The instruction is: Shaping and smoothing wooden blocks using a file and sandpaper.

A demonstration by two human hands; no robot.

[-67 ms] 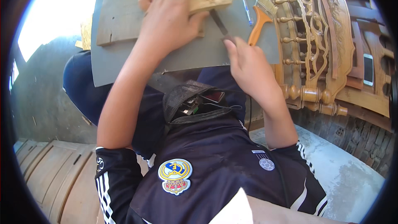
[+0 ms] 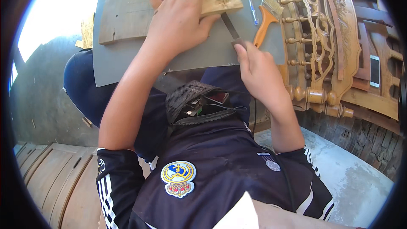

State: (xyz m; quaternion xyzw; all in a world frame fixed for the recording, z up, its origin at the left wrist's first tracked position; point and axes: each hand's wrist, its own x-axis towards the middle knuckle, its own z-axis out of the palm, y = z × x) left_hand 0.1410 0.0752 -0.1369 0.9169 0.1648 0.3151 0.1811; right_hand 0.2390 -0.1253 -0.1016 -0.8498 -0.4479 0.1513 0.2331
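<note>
My left hand [image 2: 178,19] is closed over a pale wooden block [image 2: 222,3], pressing it down beside a flat grey-brown board. The thumb lies along the block's near side, and the palm hides its left part. In my right hand [image 2: 260,65] is the dark handle end of a long, narrow metal file [image 2: 230,28]. The file slants up and to the left and passes beneath the block, its far end running out at the top of the view. A dark crack or knot marks the block's right end.
The flat board [image 2: 123,21] lies on a grey work surface [image 2: 220,57]. At right are a pen [image 2: 250,2], an orange-handled brush [image 2: 266,21] and carved, turned woodwork [image 2: 316,25]. A phone [image 2: 374,71] rests farther right. An open mesh pouch [image 2: 188,99] sits at my waist.
My left hand and the block have shifted a little to the right. My right hand and the file have also moved slightly right and nearer to me.
</note>
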